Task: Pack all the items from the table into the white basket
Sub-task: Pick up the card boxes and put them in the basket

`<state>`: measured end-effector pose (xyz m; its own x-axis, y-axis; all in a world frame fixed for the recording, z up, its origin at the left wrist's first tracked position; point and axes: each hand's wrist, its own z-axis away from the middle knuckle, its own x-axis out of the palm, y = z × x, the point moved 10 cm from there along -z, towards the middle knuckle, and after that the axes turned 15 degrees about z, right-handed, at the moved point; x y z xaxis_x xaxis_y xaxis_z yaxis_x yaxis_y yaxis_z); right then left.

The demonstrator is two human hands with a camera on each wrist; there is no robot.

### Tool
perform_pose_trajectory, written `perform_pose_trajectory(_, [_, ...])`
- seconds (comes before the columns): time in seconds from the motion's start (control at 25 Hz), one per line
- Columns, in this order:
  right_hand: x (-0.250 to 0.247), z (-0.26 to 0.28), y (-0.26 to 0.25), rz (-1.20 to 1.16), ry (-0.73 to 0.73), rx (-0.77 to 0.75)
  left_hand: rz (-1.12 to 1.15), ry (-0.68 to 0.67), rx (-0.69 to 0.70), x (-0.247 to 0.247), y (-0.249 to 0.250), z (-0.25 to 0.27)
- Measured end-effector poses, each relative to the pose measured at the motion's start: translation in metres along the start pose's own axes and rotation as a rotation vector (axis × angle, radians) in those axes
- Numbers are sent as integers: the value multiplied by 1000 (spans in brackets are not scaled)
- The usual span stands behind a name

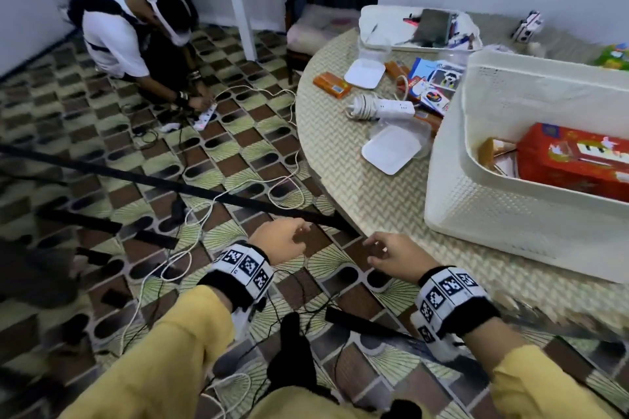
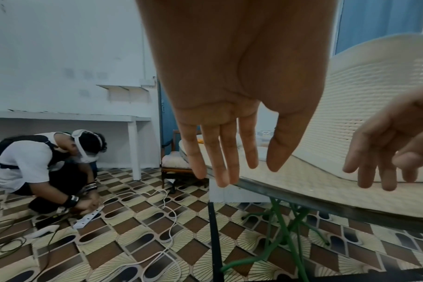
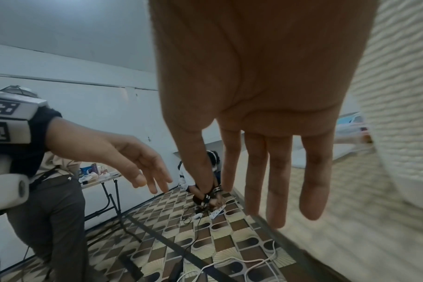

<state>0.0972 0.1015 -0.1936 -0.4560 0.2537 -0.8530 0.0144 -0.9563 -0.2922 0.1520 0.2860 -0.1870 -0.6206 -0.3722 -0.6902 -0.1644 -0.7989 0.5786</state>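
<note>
The white basket (image 1: 476, 207) stands on the round table (image 1: 340, 160) at the right, with a red box (image 1: 575, 160) inside. Left of it lie a white power strip (image 1: 384, 107), two white lidded containers (image 1: 391, 148), an orange pack (image 1: 332, 84) and coloured booklets (image 1: 435, 82). My left hand (image 1: 282, 241) and right hand (image 1: 391, 257) hover empty off the table's near edge, fingers relaxed and straight. In the left wrist view the left hand (image 2: 227, 152) hangs before the table rim; in the right wrist view the right hand (image 3: 266, 171) is beside the basket wall (image 3: 403, 95).
A second white tray (image 1: 408, 27) with mixed items sits at the table's far side. A crouching person (image 1: 136, 44) works at a power strip on the patterned floor, where cables (image 1: 238, 187) trail. A chair (image 1: 316, 31) stands behind the table.
</note>
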Motion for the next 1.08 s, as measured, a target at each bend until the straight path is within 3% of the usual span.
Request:
perform_pose_trajectory(0.2, [-3,-80,-46,9,-75,-33,12,-18,-43,-47,-53,-35])
perform_pose_trajectory(0.48, [-50,-162,-84,-25,10,18,10,-26,-12,-118,-84,-82])
perform_pose_trajectory(0.72, [-79,-195,-72,-20,25,86,-5,-56,19,-148,-81,-123])
perform_pose_trajectory(1.08, [-106,-211,-13,-74,12,168,-6,-75,44,-152,-48,-181])
